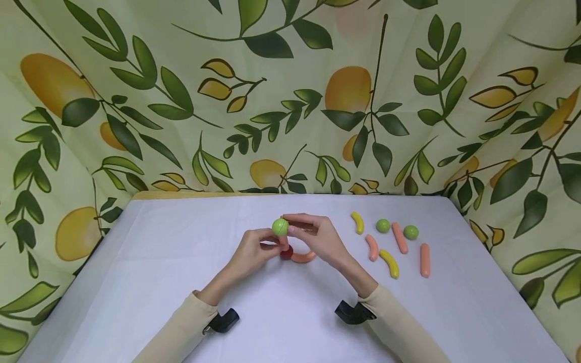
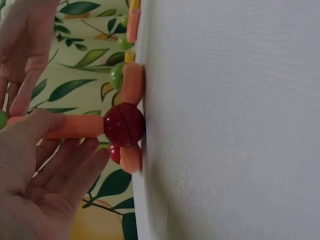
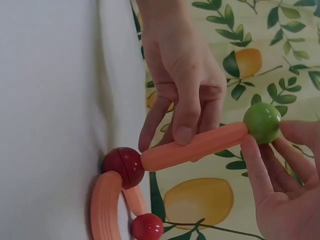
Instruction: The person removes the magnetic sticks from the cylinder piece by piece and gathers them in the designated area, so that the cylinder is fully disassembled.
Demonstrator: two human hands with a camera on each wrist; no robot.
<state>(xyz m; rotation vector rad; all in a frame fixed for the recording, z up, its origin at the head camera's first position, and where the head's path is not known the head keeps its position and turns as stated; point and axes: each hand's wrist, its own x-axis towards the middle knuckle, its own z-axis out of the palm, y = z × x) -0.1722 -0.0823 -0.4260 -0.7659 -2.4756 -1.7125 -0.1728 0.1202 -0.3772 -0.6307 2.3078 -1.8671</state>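
- With my left hand (image 1: 254,252) I pinched a straight orange rod (image 3: 220,142) between thumb and fingers.
- That rod stood roughly upright over the table, its lower end meeting a dark red ball (image 2: 124,125) that rested on the white cloth (image 1: 150,282).
- My right hand (image 1: 323,237) held a green ball (image 1: 280,227) between thumb and fingers, at the rod's upper end and touching it.
- From the dark red ball ran a curved orange rod (image 3: 105,210), lying on the cloth; a bright red ball (image 3: 147,227) sat near it, at the end of another orange piece (image 3: 135,201).
- Off to my right, well apart from my hands, lay loose parts: two yellow curved pieces (image 1: 389,264), two green balls (image 1: 411,232), two straight pink rods (image 1: 424,260) and a short curved pink piece (image 1: 372,247).
- Behind the table hung a leaf-and-fruit patterned curtain (image 1: 290,126).
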